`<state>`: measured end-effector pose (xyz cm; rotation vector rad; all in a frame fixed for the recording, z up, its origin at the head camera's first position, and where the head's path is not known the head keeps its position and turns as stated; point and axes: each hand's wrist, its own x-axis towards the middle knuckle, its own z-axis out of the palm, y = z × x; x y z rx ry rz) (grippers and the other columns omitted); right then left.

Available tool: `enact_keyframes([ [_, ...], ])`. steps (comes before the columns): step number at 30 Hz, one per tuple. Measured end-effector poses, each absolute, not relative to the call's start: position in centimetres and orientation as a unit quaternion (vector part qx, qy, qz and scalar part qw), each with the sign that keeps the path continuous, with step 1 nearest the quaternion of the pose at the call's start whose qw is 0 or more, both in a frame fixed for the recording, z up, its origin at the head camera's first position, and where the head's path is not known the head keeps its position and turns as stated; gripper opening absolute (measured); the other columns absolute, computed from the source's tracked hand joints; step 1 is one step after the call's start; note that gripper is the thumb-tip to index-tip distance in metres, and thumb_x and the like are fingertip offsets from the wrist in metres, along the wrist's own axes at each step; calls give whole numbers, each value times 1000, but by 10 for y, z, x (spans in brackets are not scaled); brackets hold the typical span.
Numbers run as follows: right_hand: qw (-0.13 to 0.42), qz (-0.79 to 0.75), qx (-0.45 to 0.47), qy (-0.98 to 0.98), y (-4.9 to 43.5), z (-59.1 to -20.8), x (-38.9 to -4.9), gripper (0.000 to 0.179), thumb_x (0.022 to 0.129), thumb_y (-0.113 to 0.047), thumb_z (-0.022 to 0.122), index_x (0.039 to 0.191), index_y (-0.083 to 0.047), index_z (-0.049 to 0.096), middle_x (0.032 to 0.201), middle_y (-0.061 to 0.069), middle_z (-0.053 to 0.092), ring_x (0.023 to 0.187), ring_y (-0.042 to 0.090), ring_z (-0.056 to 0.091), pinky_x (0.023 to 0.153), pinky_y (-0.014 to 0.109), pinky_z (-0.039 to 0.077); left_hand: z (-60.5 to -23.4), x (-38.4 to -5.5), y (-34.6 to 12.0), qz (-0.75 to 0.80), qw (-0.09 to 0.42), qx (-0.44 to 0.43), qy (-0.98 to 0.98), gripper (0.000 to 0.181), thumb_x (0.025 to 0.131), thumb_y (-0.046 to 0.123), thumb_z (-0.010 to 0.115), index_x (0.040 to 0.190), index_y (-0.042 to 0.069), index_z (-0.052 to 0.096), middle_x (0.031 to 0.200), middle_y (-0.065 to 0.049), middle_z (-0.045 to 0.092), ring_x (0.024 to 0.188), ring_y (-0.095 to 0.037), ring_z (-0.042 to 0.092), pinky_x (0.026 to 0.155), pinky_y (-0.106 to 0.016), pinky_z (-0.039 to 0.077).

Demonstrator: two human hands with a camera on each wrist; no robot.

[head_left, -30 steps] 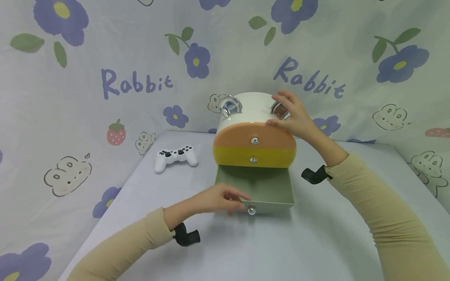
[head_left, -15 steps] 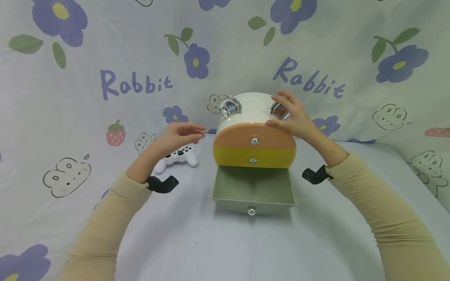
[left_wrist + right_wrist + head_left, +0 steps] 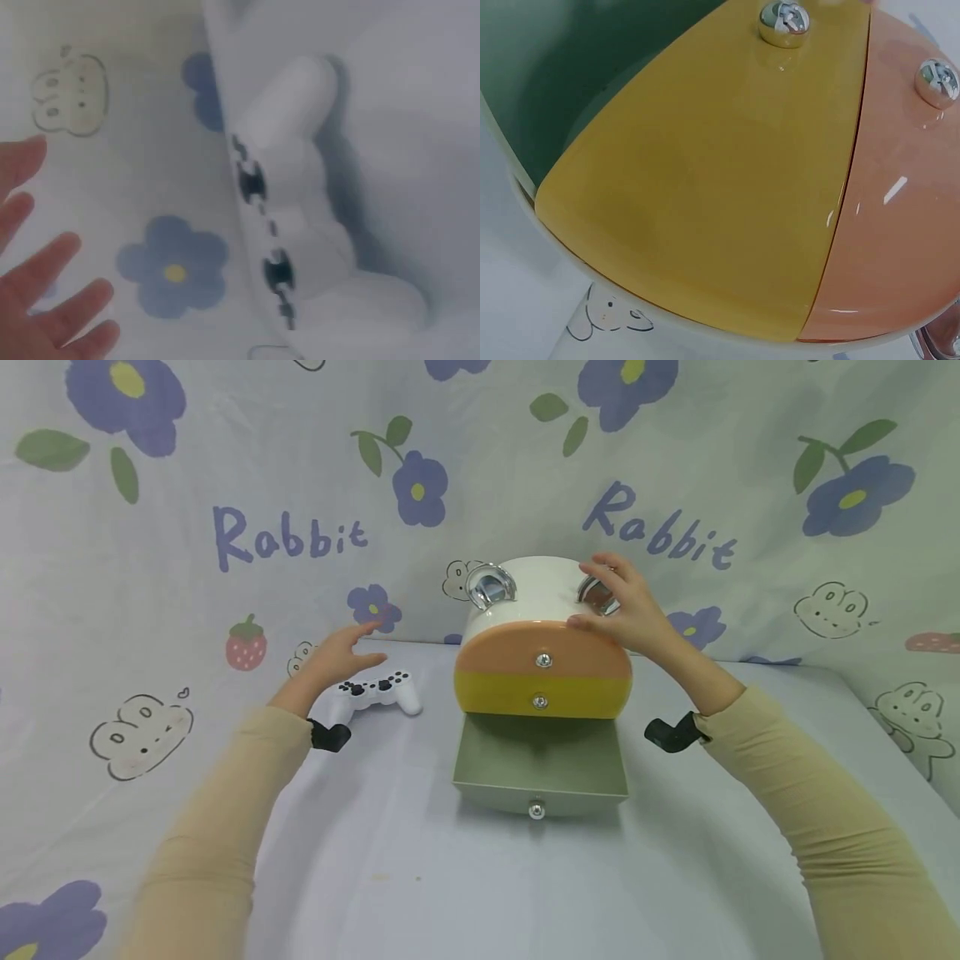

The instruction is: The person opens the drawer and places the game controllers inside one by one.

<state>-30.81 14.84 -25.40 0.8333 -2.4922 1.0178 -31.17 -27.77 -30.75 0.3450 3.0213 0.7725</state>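
Observation:
A small drawer cabinet (image 3: 542, 578) has a rounded white top with two silver, eye-like ornaments. Its orange drawer (image 3: 502, 648) and yellow drawer (image 3: 495, 693) are closed, while the green bottom drawer (image 3: 540, 756) is pulled out, its inside bare. My right hand (image 3: 626, 610) holds the cabinet's upper right, thumb at the orange front's top edge and fingers over the right ornament (image 3: 596, 597). My left hand (image 3: 330, 658), fingers spread and holding nothing, hovers over the left end of a white game controller (image 3: 378, 691). The left wrist view shows these fingers (image 3: 60, 259) apart from the controller (image 3: 292, 217).
A pale cloth covers the table (image 3: 480, 893). Close behind the cabinet hangs a patterned curtain (image 3: 480, 468) with flowers and rabbits. The open drawer juts toward the front, with its round silver knob (image 3: 536, 810) facing me.
My left hand has left the green drawer's front, moving up and left to the controller, and its fingers have spread. My right hand has stayed on the cabinet.

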Motion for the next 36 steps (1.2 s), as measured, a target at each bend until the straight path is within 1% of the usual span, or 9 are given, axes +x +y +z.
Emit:
enact_keyframes([
  [3,163,352,292,-874,148,-254,-309,68,76,-19,75,134,-2,43,142,17,28,112,35,39,98,53,34,-329,-317,-290,241,26,93,966,65,90,31,56,144,9,27,143,-25,29,130,-45,25,103,-60,22],
  [7,163,348,292,-876,147,-253,-309,68,76,-19,75,134,-3,43,142,18,28,116,36,36,100,54,31,-354,-319,-301,234,50,70,969,69,90,35,57,144,8,25,144,-27,25,132,-45,20,105,-61,18],
  [12,161,347,289,-877,147,-254,-309,70,76,-23,75,134,-3,43,143,17,28,118,36,34,101,54,31,-379,-322,-312,210,51,48,975,78,86,47,58,145,8,23,146,-27,20,133,-46,15,106,-61,14],
  [19,156,351,285,-878,146,-254,-308,75,75,-36,74,135,-5,42,144,15,27,124,36,29,101,56,28,-404,-323,-323,214,61,8,975,87,83,51,60,145,6,18,144,-33,12,128,-56,13,102,-66,15],
  [22,156,353,285,-877,146,-254,-309,75,74,-37,75,134,-5,43,144,15,26,123,36,29,101,56,28,-412,-319,-326,218,65,-8,974,85,82,45,62,145,5,19,144,-34,10,126,-59,14,101,-66,17],
  [25,158,351,287,-877,146,-253,-309,76,74,-38,75,134,-6,43,144,15,27,123,35,30,101,56,28,-416,-315,-328,218,59,-20,974,82,82,36,65,144,6,21,140,-36,13,123,-59,20,100,-65,22],
  [28,159,352,289,-876,147,-253,-309,75,74,-37,75,134,-5,43,144,15,27,121,35,33,102,56,27,-417,-314,-329,234,60,-30,970,81,81,33,67,143,8,22,136,-38,18,120,-58,27,99,-64,25],
  [32,160,358,293,-872,149,-254,-308,73,75,-32,75,134,-4,43,143,15,27,117,36,36,102,56,26,-419,-317,-328,257,82,-31,962,83,79,38,69,142,10,22,136,-37,24,122,-53,30,101,-62,24],
  [36,162,358,294,-872,150,-255,-308,70,76,-28,75,133,-3,43,143,16,27,116,36,36,102,56,26,-420,-319,-326,256,110,-20,960,89,79,49,66,144,10,19,138,-36,27,125,-51,27,103,-61,21],
])
